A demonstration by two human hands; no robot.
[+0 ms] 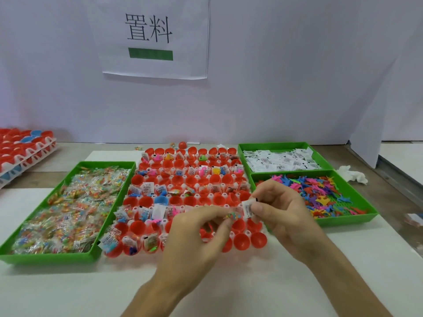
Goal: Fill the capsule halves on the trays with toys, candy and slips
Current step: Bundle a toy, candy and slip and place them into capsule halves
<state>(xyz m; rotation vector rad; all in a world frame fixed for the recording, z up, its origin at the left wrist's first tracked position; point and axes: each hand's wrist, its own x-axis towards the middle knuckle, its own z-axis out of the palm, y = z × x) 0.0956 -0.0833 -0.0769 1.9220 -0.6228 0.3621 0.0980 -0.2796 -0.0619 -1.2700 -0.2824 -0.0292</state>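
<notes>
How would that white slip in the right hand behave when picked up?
Probably very light: the right hand holds the slip in a mere pinch. Likely floppy, since those heaped in the green bin lie bent. Being flat, it should slide, not roll.

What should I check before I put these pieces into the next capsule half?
1. Slip in hand: ok. The right hand pinches a white slip.
2. Candy in hand: ok. The left hand pinches a small candy packet.
3. Toy in hand: cannot tell. No toy shows between the fingers.
4. Free target: ok. The red capsule halves in the nearest rows, below the right hand, are empty.
5. Supplies: ok. The candy tray, slip tray and toy tray all hold stock.
</notes>
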